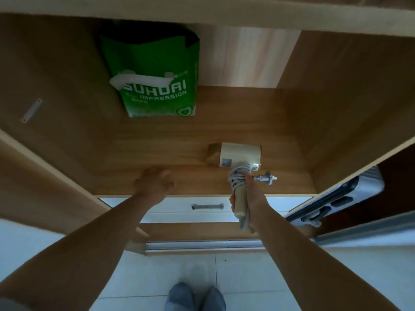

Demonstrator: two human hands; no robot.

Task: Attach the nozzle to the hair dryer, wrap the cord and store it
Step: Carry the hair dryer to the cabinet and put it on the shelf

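Note:
A cream hair dryer [240,157] lies over the wooden cabinet shelf [190,140], its barrel pointing left. A tan nozzle [213,153] sits on the barrel's front. The grey cord [238,179] is wound around the top of the handle, and its plug [267,177] sticks out to the right. My right hand [248,203] is closed on the handle from below. My left hand [155,180] hovers over the shelf's front edge, left of the dryer, fingers loosely apart and holding nothing.
A green paper bag [155,72] with white handles stands at the back left of the shelf. Below the shelf is a white drawer with a metal handle [207,206]. A grey and black object [343,198] leans at the right. The floor below is tiled.

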